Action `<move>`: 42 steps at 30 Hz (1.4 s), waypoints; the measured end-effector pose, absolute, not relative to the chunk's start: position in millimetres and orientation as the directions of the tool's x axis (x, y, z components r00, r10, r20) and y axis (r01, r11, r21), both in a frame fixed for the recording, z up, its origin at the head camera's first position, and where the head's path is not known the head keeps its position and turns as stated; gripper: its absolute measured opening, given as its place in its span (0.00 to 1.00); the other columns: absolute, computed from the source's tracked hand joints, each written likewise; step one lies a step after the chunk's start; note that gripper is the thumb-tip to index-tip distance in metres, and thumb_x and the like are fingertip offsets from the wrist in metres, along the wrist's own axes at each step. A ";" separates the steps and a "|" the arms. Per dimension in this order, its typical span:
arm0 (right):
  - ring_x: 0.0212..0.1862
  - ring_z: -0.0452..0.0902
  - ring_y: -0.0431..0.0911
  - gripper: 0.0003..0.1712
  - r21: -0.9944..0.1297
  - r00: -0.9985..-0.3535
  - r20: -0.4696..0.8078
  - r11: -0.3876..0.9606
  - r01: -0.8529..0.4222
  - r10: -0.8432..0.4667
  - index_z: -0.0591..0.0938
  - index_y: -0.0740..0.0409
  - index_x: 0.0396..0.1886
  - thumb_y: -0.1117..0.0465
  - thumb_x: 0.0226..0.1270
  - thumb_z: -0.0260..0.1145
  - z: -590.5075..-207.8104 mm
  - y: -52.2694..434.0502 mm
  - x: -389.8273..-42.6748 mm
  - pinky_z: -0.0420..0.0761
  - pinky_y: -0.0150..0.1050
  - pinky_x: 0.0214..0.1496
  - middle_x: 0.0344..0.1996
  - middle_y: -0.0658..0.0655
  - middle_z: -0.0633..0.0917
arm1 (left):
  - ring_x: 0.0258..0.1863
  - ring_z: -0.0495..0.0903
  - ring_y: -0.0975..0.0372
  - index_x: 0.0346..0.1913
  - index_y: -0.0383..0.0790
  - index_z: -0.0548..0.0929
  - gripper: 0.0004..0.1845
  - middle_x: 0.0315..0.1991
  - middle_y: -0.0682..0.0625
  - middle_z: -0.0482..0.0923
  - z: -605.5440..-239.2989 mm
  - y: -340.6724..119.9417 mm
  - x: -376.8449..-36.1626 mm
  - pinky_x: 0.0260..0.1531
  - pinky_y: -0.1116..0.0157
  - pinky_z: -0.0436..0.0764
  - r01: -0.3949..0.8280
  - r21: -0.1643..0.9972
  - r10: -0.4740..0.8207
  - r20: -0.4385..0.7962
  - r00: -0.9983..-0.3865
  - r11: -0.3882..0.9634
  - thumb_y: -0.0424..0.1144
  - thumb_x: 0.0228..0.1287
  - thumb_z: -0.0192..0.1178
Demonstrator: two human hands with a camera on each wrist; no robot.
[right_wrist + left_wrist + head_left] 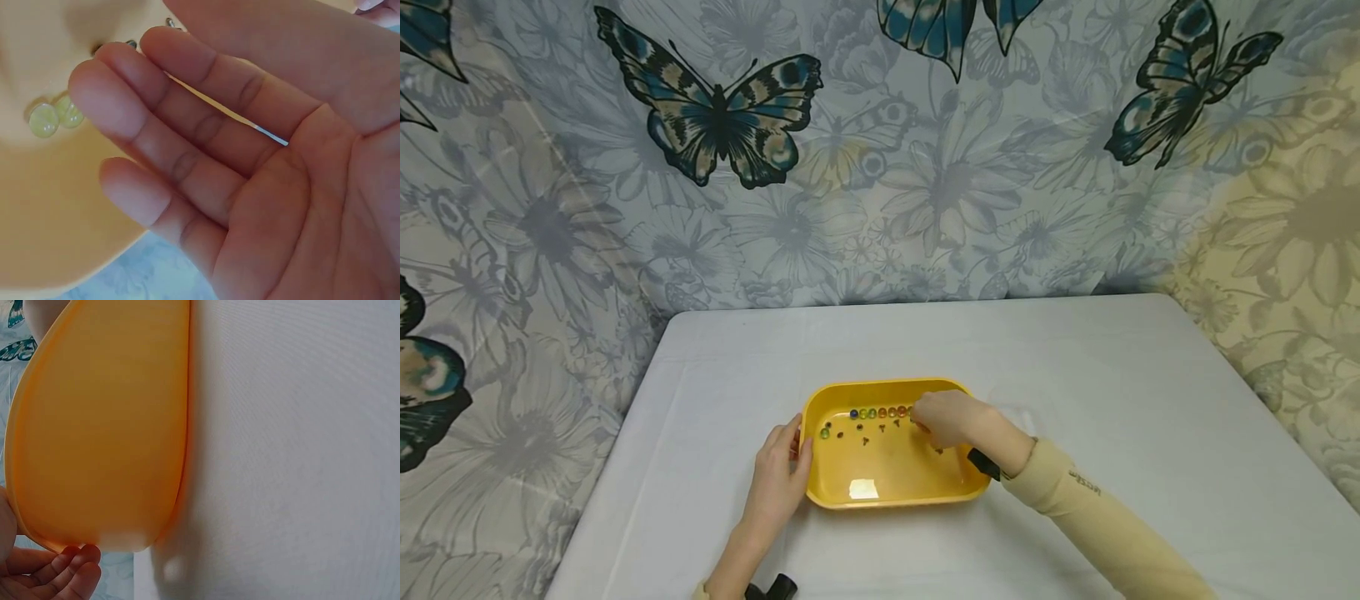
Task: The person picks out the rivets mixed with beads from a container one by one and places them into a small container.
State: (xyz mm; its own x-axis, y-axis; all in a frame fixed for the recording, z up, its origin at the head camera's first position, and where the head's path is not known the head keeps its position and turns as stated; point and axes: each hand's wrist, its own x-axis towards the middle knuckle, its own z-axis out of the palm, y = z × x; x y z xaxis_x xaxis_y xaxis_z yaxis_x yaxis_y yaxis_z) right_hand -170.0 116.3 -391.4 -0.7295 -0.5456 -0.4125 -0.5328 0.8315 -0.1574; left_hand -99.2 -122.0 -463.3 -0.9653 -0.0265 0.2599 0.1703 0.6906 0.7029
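Mid-pick, likely: left hand [781,477] steadies yellow tray [820,487] on white surface [1075,375], right hand [951,419] inside it, grip loosely spread, holding nothing visible, marbles [880,412] just beyond fingertips; next needs precise pinch.

Head view high, looking down; wrist views very close — all share yellow tray [820,487].

Two bare hands; long pale-beige fabric sleeve [1097,517] on right arm, small dark lettering near cuff, black wrist-mounted strap [983,463] at cuff. Left forearm bare, black wrist-mounted device [772,589] at bottom edge.
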 end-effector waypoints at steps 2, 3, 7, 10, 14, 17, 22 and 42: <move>0.25 0.62 0.41 0.06 -0.142 -0.729 -0.420 0.832 -0.536 -0.541 0.77 0.60 0.24 0.70 0.60 0.63 -392.4 114.6 -170.4 0.65 0.33 0.28 0.21 0.49 0.69 | 0.30 0.70 0.63 0.58 0.25 0.72 0.22 0.31 0.49 0.71 -463.0 -122.0 -99.4 0.29 0.68 0.77 0.169 0.703 -0.027 0.259 -0.966 0.691 0.31 0.62 0.58; 0.26 0.62 0.41 0.07 -0.131 -0.731 -0.425 0.835 -0.534 -0.534 0.77 0.59 0.25 0.71 0.60 0.63 -392.8 113.8 -170.7 0.65 0.33 0.28 0.21 0.49 0.70 | 0.30 0.70 0.63 0.58 0.25 0.72 0.22 0.31 0.49 0.71 -462.8 -121.9 -99.4 0.29 0.68 0.77 0.169 0.703 -0.027 0.258 -0.966 0.690 0.31 0.62 0.58; 0.25 0.63 0.41 0.06 -0.081 -0.728 -0.433 0.828 -0.556 -0.531 0.77 0.57 0.27 0.71 0.57 0.65 -393.9 110.7 -171.0 0.66 0.32 0.26 0.21 0.49 0.71 | 0.29 0.70 0.63 0.58 0.25 0.72 0.22 0.31 0.49 0.71 -462.3 -121.6 -99.1 0.28 0.68 0.77 0.164 0.704 -0.026 0.250 -0.968 0.691 0.31 0.62 0.58; 0.25 0.64 0.41 0.06 -0.047 -0.729 -0.439 0.824 -0.565 -0.525 0.78 0.57 0.28 0.71 0.56 0.66 -394.2 109.0 -170.5 0.69 0.31 0.25 0.23 0.49 0.73 | 0.29 0.70 0.63 0.58 0.25 0.72 0.22 0.31 0.49 0.71 -462.1 -121.5 -98.8 0.29 0.68 0.77 0.163 0.705 -0.026 0.248 -0.968 0.690 0.31 0.62 0.58; 0.27 0.65 0.41 0.07 -0.018 -0.733 -0.454 0.828 -0.560 -0.506 0.78 0.56 0.30 0.69 0.55 0.68 -394.4 106.1 -169.6 0.72 0.32 0.28 0.26 0.50 0.75 | 0.29 0.70 0.63 0.58 0.25 0.72 0.22 0.32 0.49 0.71 -462.2 -121.4 -98.7 0.29 0.68 0.77 0.167 0.707 -0.025 0.252 -0.967 0.687 0.31 0.62 0.58; 0.27 0.65 0.41 0.07 0.000 -0.736 -0.467 0.833 -0.554 -0.489 0.78 0.56 0.30 0.69 0.54 0.68 -395.2 104.2 -169.1 0.71 0.32 0.27 0.27 0.50 0.75 | 0.29 0.70 0.63 0.57 0.25 0.72 0.22 0.31 0.49 0.71 -462.6 -121.3 -99.0 0.29 0.69 0.77 0.170 0.709 -0.023 0.253 -0.967 0.684 0.31 0.62 0.58; 0.26 0.64 0.41 0.08 0.035 -0.738 -0.476 0.829 -0.559 -0.477 0.76 0.55 0.28 0.68 0.55 0.68 -396.8 102.9 -168.2 0.66 0.31 0.24 0.26 0.50 0.73 | 0.29 0.70 0.63 0.57 0.25 0.72 0.22 0.31 0.49 0.71 -462.9 -121.5 -99.0 0.29 0.69 0.77 0.177 0.709 -0.020 0.261 -0.965 0.682 0.31 0.62 0.58; 0.26 0.64 0.43 0.08 0.059 -0.747 -0.505 0.846 -0.531 -0.433 0.76 0.55 0.26 0.67 0.54 0.67 -404.7 99.7 -170.2 0.65 0.33 0.25 0.27 0.51 0.74 | 0.31 0.73 0.63 0.56 0.24 0.72 0.21 0.34 0.47 0.73 -463.4 -121.1 -99.0 0.30 0.69 0.79 0.188 0.717 -0.026 0.276 -0.961 0.671 0.29 0.61 0.58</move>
